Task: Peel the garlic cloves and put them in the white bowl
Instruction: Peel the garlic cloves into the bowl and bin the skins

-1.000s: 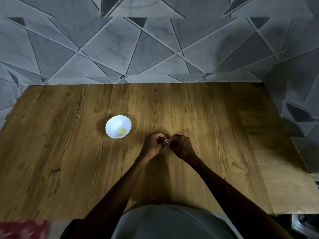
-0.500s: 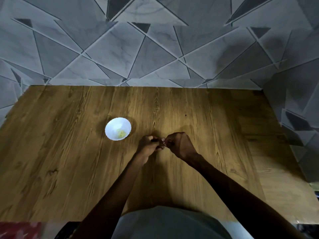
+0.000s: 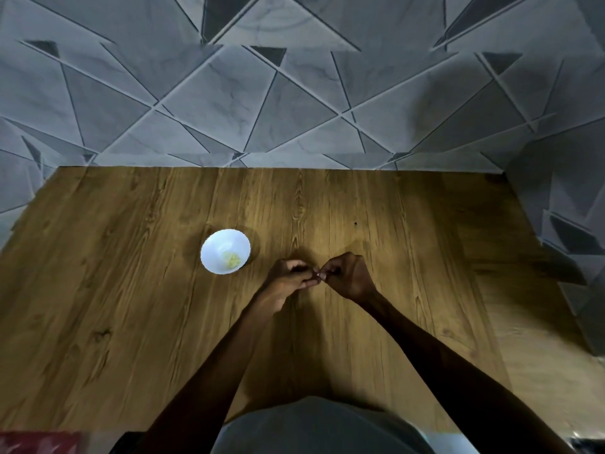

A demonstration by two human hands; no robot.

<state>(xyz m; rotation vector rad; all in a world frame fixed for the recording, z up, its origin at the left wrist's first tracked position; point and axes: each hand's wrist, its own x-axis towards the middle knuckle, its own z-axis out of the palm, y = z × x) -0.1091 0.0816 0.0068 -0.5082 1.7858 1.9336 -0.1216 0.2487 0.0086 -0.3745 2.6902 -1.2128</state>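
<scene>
Grey wall [image 3: 294, 109] behind, marble-look panels cut into sharp triangles w/ raised seams. Wood-grain surface [image 3: 131, 290] below it, flat, brownish, knots and long streaks running front to back. Small round white bowl [image 3: 212, 253], smooth and glossy, sits left of centre; inside it, a little heap of pale yellow peeled garlic [image 3: 233, 259] toward its near-right side. Just right of the bowl, not touching it, both hands meet over the surface. Left hand [image 3: 288, 278] has fingers curled, tips pinching a tiny pale clove [image 3: 318, 275]; right hand [image 3: 347, 276] also curled, fingertips nipped on the same clove from the other side. Clove is too small and dim to tell if skin is on or off. Both forearms are bare and come in from the bottom edge. Grey shirt [image 3: 320, 427] fills bottom centre; blurred red patterned cloth [image 3: 36, 442] at bottom-left corner.
</scene>
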